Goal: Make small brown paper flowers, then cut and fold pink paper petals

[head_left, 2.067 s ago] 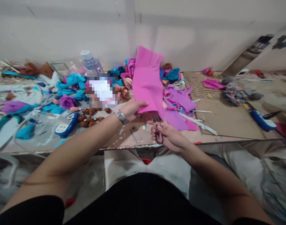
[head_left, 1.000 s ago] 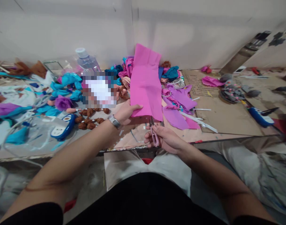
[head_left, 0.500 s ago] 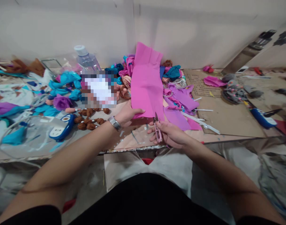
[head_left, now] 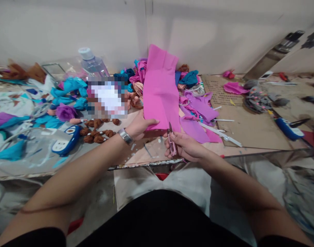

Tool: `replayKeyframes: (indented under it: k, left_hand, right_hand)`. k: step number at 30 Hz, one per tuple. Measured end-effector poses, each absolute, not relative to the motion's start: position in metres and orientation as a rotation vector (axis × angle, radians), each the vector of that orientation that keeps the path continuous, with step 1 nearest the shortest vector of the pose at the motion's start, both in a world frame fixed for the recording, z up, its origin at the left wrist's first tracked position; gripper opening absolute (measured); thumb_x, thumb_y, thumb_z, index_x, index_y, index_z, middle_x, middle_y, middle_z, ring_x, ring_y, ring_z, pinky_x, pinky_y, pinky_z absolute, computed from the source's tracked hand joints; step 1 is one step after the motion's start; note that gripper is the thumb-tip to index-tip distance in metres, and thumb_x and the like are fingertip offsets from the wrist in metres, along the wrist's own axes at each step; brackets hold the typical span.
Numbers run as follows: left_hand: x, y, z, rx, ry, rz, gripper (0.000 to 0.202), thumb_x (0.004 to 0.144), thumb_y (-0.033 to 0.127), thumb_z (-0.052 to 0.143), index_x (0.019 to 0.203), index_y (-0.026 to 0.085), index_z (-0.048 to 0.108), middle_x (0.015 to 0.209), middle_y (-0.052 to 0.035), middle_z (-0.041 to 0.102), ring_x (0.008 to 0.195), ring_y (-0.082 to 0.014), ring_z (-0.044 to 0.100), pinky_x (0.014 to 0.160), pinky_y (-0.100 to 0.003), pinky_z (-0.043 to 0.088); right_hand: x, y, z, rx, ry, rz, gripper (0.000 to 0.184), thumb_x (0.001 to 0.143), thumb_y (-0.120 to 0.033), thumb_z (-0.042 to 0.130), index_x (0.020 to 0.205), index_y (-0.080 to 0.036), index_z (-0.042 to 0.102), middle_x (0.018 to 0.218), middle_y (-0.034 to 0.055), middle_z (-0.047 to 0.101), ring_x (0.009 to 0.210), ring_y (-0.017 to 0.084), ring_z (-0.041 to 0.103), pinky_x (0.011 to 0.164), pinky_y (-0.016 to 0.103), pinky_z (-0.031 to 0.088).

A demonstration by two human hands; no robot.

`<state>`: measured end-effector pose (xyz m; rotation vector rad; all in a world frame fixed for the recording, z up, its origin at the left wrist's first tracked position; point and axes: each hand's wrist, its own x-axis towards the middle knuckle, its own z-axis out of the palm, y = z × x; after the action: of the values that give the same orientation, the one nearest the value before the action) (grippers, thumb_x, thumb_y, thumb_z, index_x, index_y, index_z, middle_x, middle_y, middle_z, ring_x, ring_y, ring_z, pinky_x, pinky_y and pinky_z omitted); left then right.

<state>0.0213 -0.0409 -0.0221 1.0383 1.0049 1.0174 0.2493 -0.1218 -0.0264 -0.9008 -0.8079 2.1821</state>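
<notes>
My left hand (head_left: 138, 125), with a metal watch on the wrist, pinches the lower left corner of a pink sheet of crepe paper (head_left: 160, 89) and holds it upright over the table (head_left: 249, 130). My right hand (head_left: 184, 146) is closed round small pink-handled snips (head_left: 171, 140). The blades point up at the sheet's bottom edge, just below it.
Piles of blue, purple and pink paper scraps (head_left: 69, 92) and paper flowers cover the table's back. A plastic bottle (head_left: 91, 63) stands behind them. Brown paper buds (head_left: 96, 132) and a blue glue gun (head_left: 65, 140) lie left; another glue gun (head_left: 286, 127) lies right.
The snips' blades were in the sheet's lower edge; now they sit just below it, closed. The left hand keeps the same grip, and the view has shifted slightly.
</notes>
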Motion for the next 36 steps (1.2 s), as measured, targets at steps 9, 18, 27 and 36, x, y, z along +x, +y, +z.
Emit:
replayKeyframes:
  k: [9,18,27,36]
  left_hand:
    - [0.023,-0.0415,-0.0214,1.006,0.985,1.017,0.069,0.065,0.025,0.099,0.126,0.018,0.066,0.115,-0.0105,0.081,0.097,-0.0254,0.076,0.09,-0.042,0.064]
    - [0.0233,-0.0421,-0.02,0.999,0.967,1.024,0.065,0.065,0.022,0.098,0.123,0.019,0.068,0.114,-0.01,0.081,0.095,-0.0231,0.074,0.088,-0.039,0.062]
    - [0.0242,-0.0416,-0.0196,1.016,0.963,1.027,0.059,0.062,0.021,0.093,0.116,0.017,0.07,0.108,-0.0085,0.08,0.092,-0.0218,0.072,0.086,-0.036,0.06]
    - [0.0239,-0.0411,-0.0206,1.005,0.983,1.013,0.065,0.061,0.022,0.094,0.12,0.018,0.068,0.116,-0.0106,0.081,0.098,-0.0246,0.074,0.089,-0.039,0.061]
  right_hand:
    - [0.2486,-0.121,-0.0299,-0.865,-0.861,2.195,0.052,0.093,-0.058,0.096,0.107,-0.02,0.063,0.084,-0.0043,0.071,0.066,0.016,0.08,0.06,0.028,0.067]
    - [0.2469,-0.1203,-0.0317,-0.855,-0.88,2.193,0.053,0.092,-0.058,0.097,0.104,-0.02,0.062,0.083,-0.0055,0.069,0.066,0.016,0.079,0.061,0.029,0.067]
    - [0.2457,-0.1212,-0.0322,-0.85,-0.9,2.188,0.056,0.089,-0.062,0.098,0.097,-0.02,0.061,0.082,-0.0063,0.067,0.064,0.015,0.078,0.06,0.028,0.066]
    - [0.2468,-0.1221,-0.032,-0.846,-0.911,2.19,0.052,0.094,-0.058,0.094,0.099,-0.021,0.059,0.082,-0.0063,0.066,0.065,0.014,0.077,0.062,0.028,0.065]
